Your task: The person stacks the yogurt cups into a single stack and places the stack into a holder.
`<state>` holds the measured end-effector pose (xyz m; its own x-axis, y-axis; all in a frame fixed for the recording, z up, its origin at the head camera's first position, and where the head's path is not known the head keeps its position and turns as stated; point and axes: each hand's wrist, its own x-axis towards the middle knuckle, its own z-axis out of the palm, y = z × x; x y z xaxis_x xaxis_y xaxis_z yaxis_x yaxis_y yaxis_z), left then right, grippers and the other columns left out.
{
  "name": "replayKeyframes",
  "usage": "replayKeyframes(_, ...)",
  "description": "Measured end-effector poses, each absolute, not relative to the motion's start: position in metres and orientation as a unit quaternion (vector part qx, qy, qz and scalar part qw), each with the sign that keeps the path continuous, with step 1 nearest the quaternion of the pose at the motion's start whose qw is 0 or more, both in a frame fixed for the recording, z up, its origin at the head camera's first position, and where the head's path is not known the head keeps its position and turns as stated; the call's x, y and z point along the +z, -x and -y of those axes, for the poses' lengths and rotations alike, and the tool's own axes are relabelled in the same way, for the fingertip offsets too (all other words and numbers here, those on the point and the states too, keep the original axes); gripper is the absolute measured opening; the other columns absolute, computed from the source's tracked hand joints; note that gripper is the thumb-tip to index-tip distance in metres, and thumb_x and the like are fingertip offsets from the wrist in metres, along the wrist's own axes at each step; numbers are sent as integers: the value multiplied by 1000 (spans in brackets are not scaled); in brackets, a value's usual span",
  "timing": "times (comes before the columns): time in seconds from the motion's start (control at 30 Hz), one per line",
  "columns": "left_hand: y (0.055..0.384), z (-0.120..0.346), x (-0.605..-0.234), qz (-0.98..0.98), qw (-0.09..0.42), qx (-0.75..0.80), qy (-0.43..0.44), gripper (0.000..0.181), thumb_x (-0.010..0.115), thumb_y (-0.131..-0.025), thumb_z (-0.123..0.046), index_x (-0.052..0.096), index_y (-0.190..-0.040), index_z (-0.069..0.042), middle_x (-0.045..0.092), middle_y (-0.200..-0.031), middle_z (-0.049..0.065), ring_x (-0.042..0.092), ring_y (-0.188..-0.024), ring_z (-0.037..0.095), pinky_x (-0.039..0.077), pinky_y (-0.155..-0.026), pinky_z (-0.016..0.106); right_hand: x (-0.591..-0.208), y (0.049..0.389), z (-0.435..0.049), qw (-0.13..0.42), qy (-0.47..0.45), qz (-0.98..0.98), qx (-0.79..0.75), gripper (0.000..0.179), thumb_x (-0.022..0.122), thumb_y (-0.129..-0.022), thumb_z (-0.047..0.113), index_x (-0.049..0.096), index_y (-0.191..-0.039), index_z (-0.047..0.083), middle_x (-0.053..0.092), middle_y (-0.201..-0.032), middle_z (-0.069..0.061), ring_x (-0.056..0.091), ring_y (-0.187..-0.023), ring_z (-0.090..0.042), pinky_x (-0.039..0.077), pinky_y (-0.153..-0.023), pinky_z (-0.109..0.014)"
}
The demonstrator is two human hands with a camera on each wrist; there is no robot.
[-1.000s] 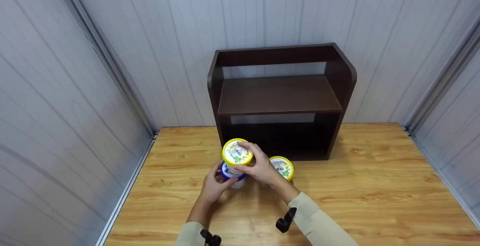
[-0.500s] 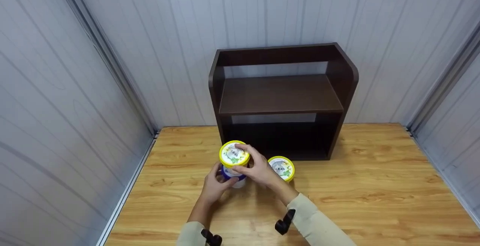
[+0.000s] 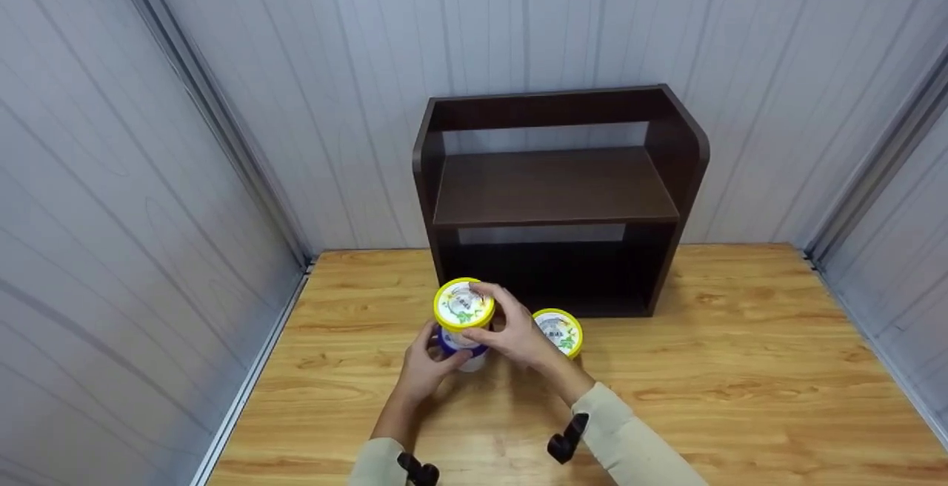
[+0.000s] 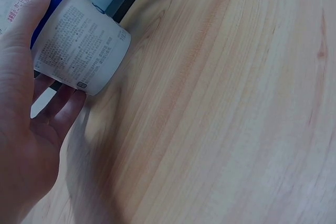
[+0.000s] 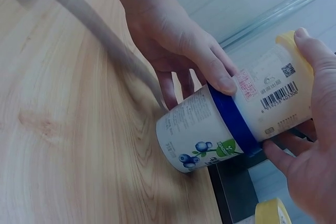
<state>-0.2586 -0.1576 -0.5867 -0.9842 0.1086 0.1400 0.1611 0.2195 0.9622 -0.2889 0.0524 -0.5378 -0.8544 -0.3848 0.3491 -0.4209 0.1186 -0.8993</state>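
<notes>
Angled inward, a person's left hand point(image 3: 424, 371) curls around a round white tub with a blue lid point(image 5: 191, 127); the right hand point(image 3: 517, 334), opposite, clasps a yellow-lidded round white tub point(image 3: 461, 304) atop it, before the left side of a dark-brown two-tier shelf unit point(image 3: 555, 186).

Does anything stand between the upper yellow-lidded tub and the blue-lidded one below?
Nothing visible: the upper tub, held by the right hand, meets the blue lid with no gap showing. The left hand grips the lower tub, its thumb outside the seam.
</notes>
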Motion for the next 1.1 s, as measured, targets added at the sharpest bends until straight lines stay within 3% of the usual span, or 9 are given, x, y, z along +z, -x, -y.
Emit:
replayKeyframes(0.27, 271, 161, -613, 786, 37, -612, 79, 81, 86, -82, -21, 44, -150, -8, 56, -137, 17, 54, -123, 36, 46, -106, 51, -532, 287, -67, -14, -262, 715, 649, 76, 85, -83, 21, 47, -149, 16, 50, -146, -5, 54, -128, -26, 47, -106, -47)
replayKeyframes(0.43, 271, 161, -613, 783, 33, -616, 81, 79, 86, -83, -24, 45, -149, -11, 56, -139, 14, 54, -123, 33, 46, -107, 49, -531, 288, -77, 14, -290, 713, 639, 78, 84, -83, 9, 43, -150, 4, 45, -150, -20, 46, -135, -41, 43, -105, -61)
replayKeyframes(0.57, 270, 160, -612, 782, 32, -617, 79, 81, 86, -83, -22, 43, -150, -8, 54, -140, 18, 53, -125, 37, 44, -108, 52, -522, 282, -85, 34, -293, 722, 626, 78, 83, -82, 3, 42, -148, -5, 43, -148, -31, 42, -134, -54, 40, -102, -70)
replayKeyframes(0.87, 254, 155, -582, 779, 29, -620, 89, 78, 86, -83, -19, 45, -148, -4, 56, -135, 21, 55, -121, 40, 46, -105, 54, -501, 269, -109, 57, -267, 766, 581, 76, 85, -82, 12, 46, -146, -1, 49, -147, -23, 49, -132, -44, 46, -100, -64)
replayKeyframes(1.1, 257, 158, -587, 781, 24, -618, 91, 76, 85, -83, -17, 46, -147, -4, 56, -134, 21, 54, -122, 39, 45, -106, 54, -502, 268, -124, 69, -259, 771, 577, 73, 85, -81, 6, 49, -145, 4, 49, -148, -23, 45, -136, -44, 41, -104, -66)
